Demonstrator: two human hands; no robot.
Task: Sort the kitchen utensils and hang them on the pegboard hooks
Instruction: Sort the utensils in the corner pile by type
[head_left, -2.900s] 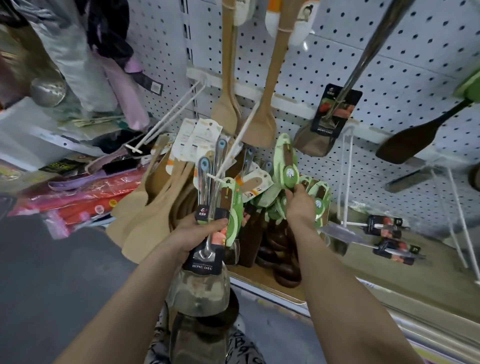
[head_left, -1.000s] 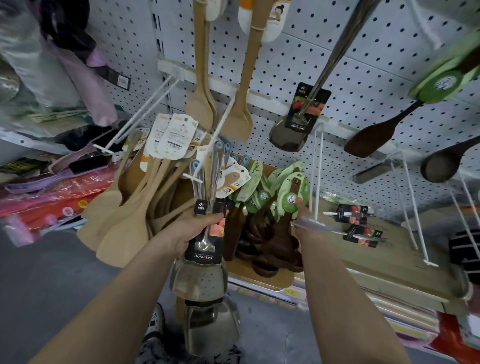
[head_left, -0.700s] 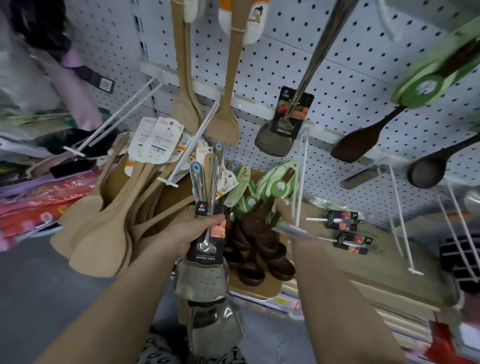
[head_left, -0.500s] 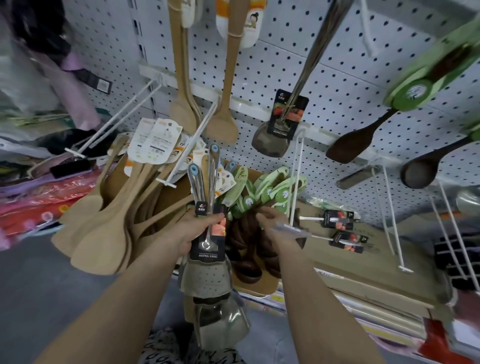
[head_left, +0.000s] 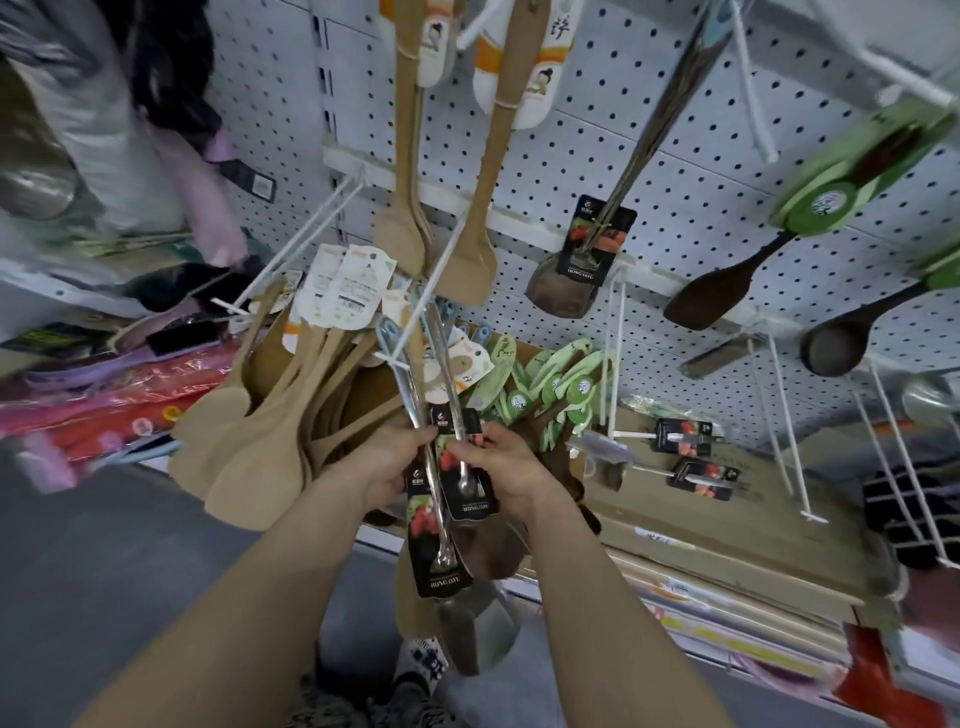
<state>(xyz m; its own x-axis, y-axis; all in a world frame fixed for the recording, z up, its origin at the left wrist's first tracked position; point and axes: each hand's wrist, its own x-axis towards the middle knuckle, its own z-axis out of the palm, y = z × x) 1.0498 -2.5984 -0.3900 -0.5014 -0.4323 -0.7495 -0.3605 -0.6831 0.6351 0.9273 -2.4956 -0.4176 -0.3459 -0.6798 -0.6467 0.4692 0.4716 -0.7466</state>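
- Head view: the left hand (head_left: 387, 467) curls its fingers round the shafts of two steel spatulas (head_left: 435, 540), gripping them just above their black printed cards.
- The right hand (head_left: 506, 465) meets it from the other side, thumb and fingers closed on the card of the nearer spatula, so both hands hold the same pair.
- The spatulas stand roughly upright. Their blue-tipped handle ends reach up beside a white hook (head_left: 415, 317), and their blades hang below the wrists. Whether either handle is on the hook, I cannot tell.
- The hook juts out of the white pegboard (head_left: 675, 171), which fills the upper part of the view.
- A bunch of pale wooden spatulas (head_left: 260, 431) with paper tags hangs just left of the left hand.
- Higher up, two more wooden turners (head_left: 480, 218) hang against the board, with a carded metal turner (head_left: 563, 283) to their right.
- Further right hang a dark wooden spatula (head_left: 711, 299) and a dark ladle (head_left: 836, 345).
- Behind the right hand, dark spoons on green cards (head_left: 550, 384) stand bunched together.
- Two small carded tools (head_left: 685, 436) lie on the shelf (head_left: 701, 551) to the right.
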